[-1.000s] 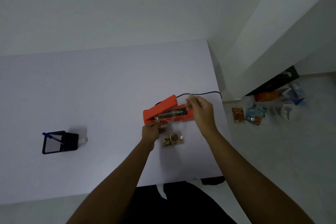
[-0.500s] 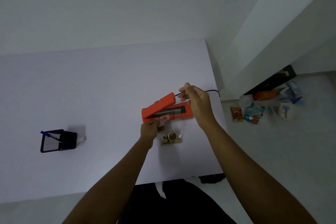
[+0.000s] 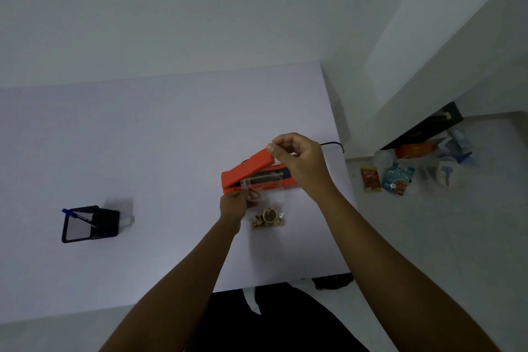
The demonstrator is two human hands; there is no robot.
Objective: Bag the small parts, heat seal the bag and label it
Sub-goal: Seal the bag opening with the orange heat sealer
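Observation:
An orange heat sealer [image 3: 251, 173] lies on the white table [image 3: 143, 151] with its lid raised at an angle. A clear plastic bag [image 3: 267, 218] holds small tan parts and a brown ring; its open top edge lies across the sealer's dark strip. My left hand [image 3: 233, 206] pinches the bag's left edge just below the sealer. My right hand [image 3: 300, 160] rests its fingers on the free end of the raised lid.
A black mesh pen holder [image 3: 88, 224] with a blue pen stands at the table's left, a small white item behind it. The sealer's black cord [image 3: 333, 145] runs off the right table edge. Snack packets [image 3: 385, 178] and boxes lie on the floor at right.
My right hand has moved up from the bag's right edge onto the end of the sealer's lid. My left hand has kept its hold on the bag.

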